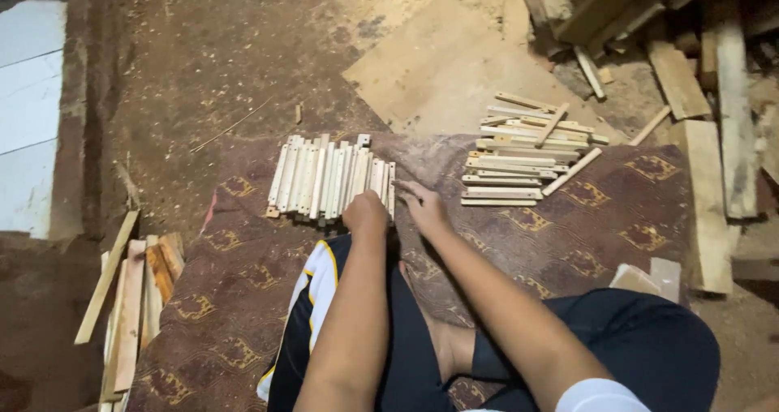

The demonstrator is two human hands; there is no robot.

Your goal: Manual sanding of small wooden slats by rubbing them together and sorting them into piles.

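head view: both hands (pixel 395 210) at near end of upright stick row (pixel 331 177)

A dim workshop floor lying under your view.

You are looking down at a dusty dirt floor (pixel 227 47) scattered with splinters; a patterned brown rug (pixel 600 217) is spreading across its middle. A flat plywood sheet (pixel 438 63) is lying beyond the rug, rough planks (pixel 734 112) are piling up at your right, and short boards (pixel 134 306) are resting at your left. A white panel (pixel 28 120) is catching the light at the left edge.
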